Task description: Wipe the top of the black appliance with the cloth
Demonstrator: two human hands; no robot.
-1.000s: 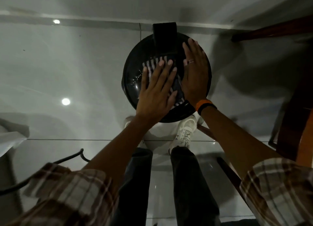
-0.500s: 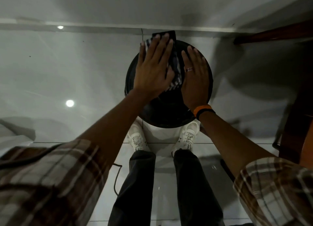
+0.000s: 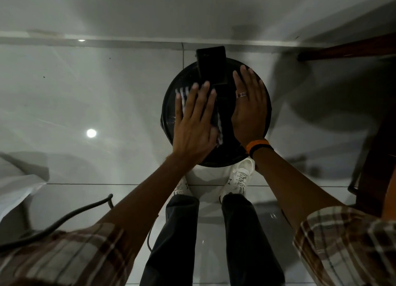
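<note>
A round black appliance (image 3: 227,154) stands on the floor in front of my feet, with a black rectangular block (image 3: 212,63) at its far edge. My left hand (image 3: 194,124) lies flat on the left half of its top, pressing a striped dark-and-white cloth (image 3: 182,93) whose edges show past my fingertips and beside my thumb. My right hand (image 3: 249,107), with a ring and an orange-and-black wristband, rests flat with spread fingers on the right half of the top and holds nothing.
A glossy grey tiled floor (image 3: 107,105) reaches a white wall base at the back. Dark wooden furniture (image 3: 377,157) stands at the right. A black cable (image 3: 70,216) crosses the floor at lower left, near something white (image 3: 15,191).
My left hand slid the cloth from the middle of the top out to the far edge, then back toward me onto the left half. My right hand stayed flat in place.
</note>
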